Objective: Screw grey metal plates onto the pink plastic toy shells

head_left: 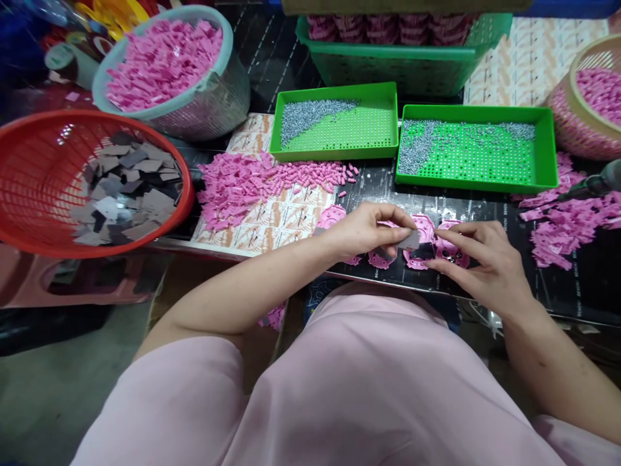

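Observation:
My left hand (376, 232) pinches a small grey flat plate (410, 241) between thumb and fingers. Below it, a row of pink plastic casings (421, 226) lies on the black table top, partly covered by my hands. My right hand (485, 259) has its thumb and index finger set on either side of the casing beside the plate, at its right edge. A dark, shiny rectangular piece (425, 251) shows in that casing, between the fingertips. Another pink casing (453, 244) sits under my right fingers.
Green trays (334, 152) (475, 180) hold small metal screws. At left, a red basket (187, 194) contains grey plates, and a light-blue basket (233, 84) contains pink parts. Loose pink pieces (235, 188) lie on the table. A dark tool tip (589, 186) juts in from the right.

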Available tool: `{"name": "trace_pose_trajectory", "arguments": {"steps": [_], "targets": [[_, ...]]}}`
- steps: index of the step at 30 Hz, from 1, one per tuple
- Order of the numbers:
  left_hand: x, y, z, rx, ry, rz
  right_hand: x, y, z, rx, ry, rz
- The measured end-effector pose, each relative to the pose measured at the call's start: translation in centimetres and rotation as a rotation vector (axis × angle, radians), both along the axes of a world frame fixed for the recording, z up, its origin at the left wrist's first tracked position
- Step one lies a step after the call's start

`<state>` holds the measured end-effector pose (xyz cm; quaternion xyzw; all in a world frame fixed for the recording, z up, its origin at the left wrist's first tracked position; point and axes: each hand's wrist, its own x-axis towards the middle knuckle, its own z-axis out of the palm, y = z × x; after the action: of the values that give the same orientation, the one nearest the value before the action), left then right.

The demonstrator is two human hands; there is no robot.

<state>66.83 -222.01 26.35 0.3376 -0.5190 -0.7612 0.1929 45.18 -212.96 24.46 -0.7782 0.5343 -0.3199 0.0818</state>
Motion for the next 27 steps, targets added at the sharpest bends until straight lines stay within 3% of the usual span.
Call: {"name": "trace_pose_trajectory", "arguments": {"steps": [4, 6, 9, 12, 15, 18, 22, 27], "targets": [[-2.5, 0.9, 0.0, 0.139, 0.214, 0.037, 1.0, -0.3, 0.5, -0.042, -0.371, 0.003], [-3.8, 1.3, 0.2, 0.131, 0.275, 0.041, 1.3, -0.5, 0.6, -0.043, -0.542, -0.012], [-4.9, 1.7, 0.3, -0.041, 0.28, -0.008, 1.0, -0.3, 1.1, -0.02, -0.755, 0.031], [-4.8, 1.8, 0.0, -0.392, 0.146, -0.053, -0.6, 0.5, 2.2, -0.041, -0.829, 0.002], [-4.0, 1.8, -0.6, -0.885, -0.168, -0.119, -2.7, 1.4, 3.1, -0.011, -0.456, -0.083], [-3.4, 2.2, -1.0, -1.236, -0.486, -0.257, -4.1, 1.7, 2.6, 0.008, 0.044, 0.005], [-3.5, 2.8, -1.4, -1.412, -0.665, -0.368, -3.9, 1.1, 0.8, 0.0, 0.34, 0.031], [-4.0, 2.9, -1.4, -1.492, -0.694, -0.358, -3.3, 0.9, 0.3, 0.03, 0.355, 0.079]]}}
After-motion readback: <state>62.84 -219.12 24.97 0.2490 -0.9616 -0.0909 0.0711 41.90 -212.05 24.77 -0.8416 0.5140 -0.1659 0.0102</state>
